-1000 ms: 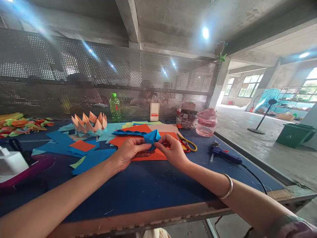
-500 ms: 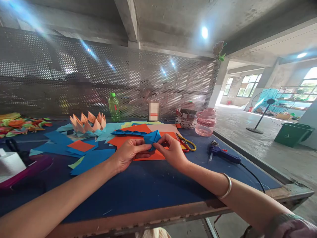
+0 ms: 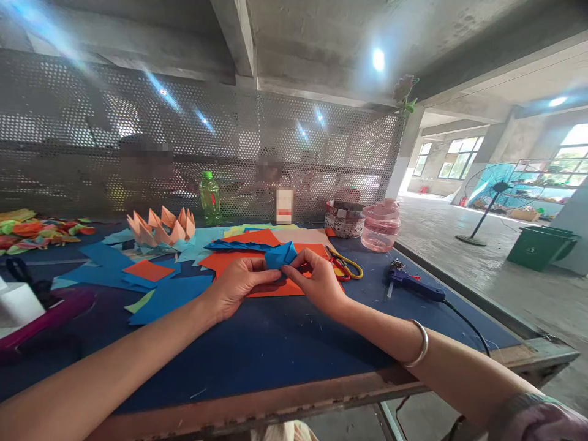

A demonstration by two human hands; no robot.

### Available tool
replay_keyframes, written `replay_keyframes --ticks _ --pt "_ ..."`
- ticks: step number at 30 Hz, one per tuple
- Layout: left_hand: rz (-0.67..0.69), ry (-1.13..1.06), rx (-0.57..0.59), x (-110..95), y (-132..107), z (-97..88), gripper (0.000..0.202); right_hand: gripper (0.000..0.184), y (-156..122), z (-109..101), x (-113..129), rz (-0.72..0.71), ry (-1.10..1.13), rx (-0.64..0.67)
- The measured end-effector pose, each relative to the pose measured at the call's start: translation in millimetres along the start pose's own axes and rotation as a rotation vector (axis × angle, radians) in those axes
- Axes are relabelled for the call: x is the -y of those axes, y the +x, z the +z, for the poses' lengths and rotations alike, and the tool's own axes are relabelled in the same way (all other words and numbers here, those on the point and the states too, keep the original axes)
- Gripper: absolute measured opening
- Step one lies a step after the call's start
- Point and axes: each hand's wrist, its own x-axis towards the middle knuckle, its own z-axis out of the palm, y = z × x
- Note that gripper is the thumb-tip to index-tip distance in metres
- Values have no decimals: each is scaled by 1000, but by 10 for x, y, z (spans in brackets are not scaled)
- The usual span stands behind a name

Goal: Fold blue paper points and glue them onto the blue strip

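While our left hand [image 3: 241, 285] and right hand [image 3: 316, 283] are pinching folded blue paper [image 3: 280, 255] (fingers [image 3: 294, 260] clenched on it), we are holding it over orange paper [image 3: 275, 289] on the desk [image 3: 257, 349].

I have a perforated metal screen [image 3: 138, 122] filling the far side of my view, under bare concrete beams [image 3: 239, 37] and a bright ceiling light [image 3: 378, 59]. To the right, I see a pale concrete floor [image 3: 487, 294] running back to 2 banks of windows [image 3: 459, 158] full of daylight. A standing fan [image 3: 493, 187], a metal shelf rack [image 3: 551, 180] and a green bin [image 3: 541, 248] stand over there.
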Motion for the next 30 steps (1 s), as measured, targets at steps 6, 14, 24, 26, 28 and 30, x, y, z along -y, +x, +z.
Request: replay_keyframes --ticks 6,14,24,26,28,30 --pt "-2 14 -12 -12 10 -1 28 32 9 17 -6 5 120 -45" --pt "15 60 1 0 14 -7 30 28 43 48 -48 148 339 126" --pt "-31 82 57 48 14 -7 31 30 37 6 -58 159 174 129" --pt "-62 94 60 53 12 -7 29 31 39 5 -68 160 152 123" --pt "-77 112 65 55 7 -6 27 31 41 6 -79 156 136 114" --pt "-76 126 72 55 1 -8 27 30 40 6 -87 148 118 101"
